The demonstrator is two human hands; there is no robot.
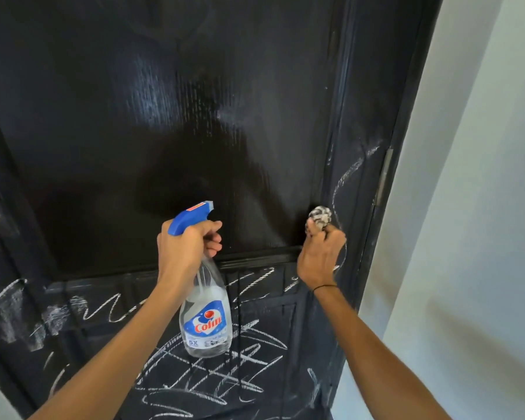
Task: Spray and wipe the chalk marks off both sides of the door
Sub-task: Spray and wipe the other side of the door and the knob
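A black panelled door (164, 101) fills nearly the whole frame, leaning back toward the upper right, with a pale wall (482, 207) running down the right edge. The large upper panel looks wet and glossy, with pale streaks across its centre and almost no chalk on it.

At the far left of the frame, smudged white chalk marks (3, 301) cover the door's left stile, and a zigzag line runs along the rail below the big panel. Lower centre, a dense tangle of crossed and looping chalk lines covers the bottom panel.

Left of centre, the left hand (188, 250) is wrapped around the neck of a clear spray bottle (205, 322), fingers curled at the trigger under its blue spray head (191, 218). The nozzle points up and to the right at the glossy panel. The bottle hangs below the hand in front of the lower panel, its blue and red label reading "Colin", and it appears to hold clear liquid.

Right of centre, the right hand (320, 256) clutches a wadded grey and white cloth (319, 216), which pokes out above the fingers against the door at the lower right corner of the big panel. A thin dark band circles that wrist.

Further right, a looping chalk line (350, 169) climbs the right stile, just beside the cloth. A metal hinge (384, 177) sits on the door's right edge.
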